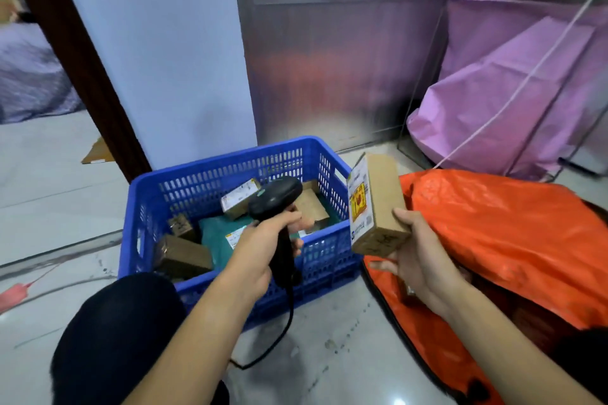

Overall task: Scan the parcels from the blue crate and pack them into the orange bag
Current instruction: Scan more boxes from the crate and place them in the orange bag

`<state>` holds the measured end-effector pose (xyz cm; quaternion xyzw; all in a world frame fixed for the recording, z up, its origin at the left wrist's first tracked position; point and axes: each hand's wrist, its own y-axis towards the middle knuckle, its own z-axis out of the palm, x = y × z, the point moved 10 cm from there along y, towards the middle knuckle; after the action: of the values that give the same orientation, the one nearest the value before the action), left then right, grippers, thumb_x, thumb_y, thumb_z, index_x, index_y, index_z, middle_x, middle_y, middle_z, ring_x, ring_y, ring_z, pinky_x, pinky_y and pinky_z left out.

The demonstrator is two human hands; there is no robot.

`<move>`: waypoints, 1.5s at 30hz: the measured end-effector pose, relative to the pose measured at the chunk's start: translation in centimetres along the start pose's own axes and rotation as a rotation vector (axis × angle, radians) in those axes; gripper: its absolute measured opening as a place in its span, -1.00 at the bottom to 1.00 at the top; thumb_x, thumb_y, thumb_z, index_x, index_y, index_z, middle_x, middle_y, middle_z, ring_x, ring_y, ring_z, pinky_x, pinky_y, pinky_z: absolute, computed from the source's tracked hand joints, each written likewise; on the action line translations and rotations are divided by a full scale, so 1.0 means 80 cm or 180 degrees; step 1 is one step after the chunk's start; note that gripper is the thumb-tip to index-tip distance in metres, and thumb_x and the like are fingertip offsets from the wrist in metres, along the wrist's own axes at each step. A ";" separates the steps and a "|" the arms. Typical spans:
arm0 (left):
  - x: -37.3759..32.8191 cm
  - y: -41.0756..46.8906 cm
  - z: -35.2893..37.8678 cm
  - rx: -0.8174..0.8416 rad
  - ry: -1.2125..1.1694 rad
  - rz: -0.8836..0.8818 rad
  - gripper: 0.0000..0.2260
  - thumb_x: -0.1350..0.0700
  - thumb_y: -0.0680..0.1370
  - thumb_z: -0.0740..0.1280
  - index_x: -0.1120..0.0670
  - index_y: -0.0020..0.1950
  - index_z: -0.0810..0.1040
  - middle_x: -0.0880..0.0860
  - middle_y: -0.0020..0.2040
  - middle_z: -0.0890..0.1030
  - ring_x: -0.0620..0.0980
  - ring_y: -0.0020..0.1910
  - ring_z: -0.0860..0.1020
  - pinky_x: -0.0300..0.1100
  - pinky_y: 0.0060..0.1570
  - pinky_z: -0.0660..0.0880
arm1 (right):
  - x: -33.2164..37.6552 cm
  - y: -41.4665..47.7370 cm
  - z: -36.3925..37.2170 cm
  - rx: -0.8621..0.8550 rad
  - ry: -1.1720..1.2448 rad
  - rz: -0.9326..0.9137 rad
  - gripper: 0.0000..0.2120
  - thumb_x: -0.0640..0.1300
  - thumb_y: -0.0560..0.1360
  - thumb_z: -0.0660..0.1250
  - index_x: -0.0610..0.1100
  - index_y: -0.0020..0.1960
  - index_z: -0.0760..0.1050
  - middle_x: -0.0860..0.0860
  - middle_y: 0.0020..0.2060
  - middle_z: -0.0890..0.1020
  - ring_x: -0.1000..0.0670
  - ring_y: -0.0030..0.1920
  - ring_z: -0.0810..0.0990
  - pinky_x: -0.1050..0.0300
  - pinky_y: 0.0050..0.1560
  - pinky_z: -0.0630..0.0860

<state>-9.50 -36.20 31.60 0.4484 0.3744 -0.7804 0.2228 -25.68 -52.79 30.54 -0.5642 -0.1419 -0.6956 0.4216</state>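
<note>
in the head view, the left hand (263,246) grips a black scanner (279,204) at frame centre over the blue crate (230,171). the right hand (418,260) holds a cardboard parcel (378,204), label toward the scanner, above the orange bag (510,223) at right.

We see open floor (329,355) at lower centre between the blue crate (197,187) and the orange bag (510,240); a scanner cord (291,309) trails across it, and the crate's walls ring the parcels (184,256)
</note>
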 end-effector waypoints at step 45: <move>0.011 -0.029 0.041 0.0325 0.0735 0.0507 -0.89 0.15 0.58 0.45 0.11 0.08 0.71 0.11 -0.15 0.74 -0.04 -0.41 0.41 -0.14 -0.25 0.42 | -0.001 -0.005 -0.013 -0.0549 -0.1077 -0.0374 -0.58 -0.15 0.44 0.58 -0.02 0.23 0.52 0.06 0.05 0.74 0.09 -0.03 0.75 0.14 -0.07 0.66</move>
<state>-13.27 -37.38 32.81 0.5742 0.3206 -0.7216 0.2164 -26.68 -53.22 30.27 -0.6977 -0.1834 -0.6239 0.3005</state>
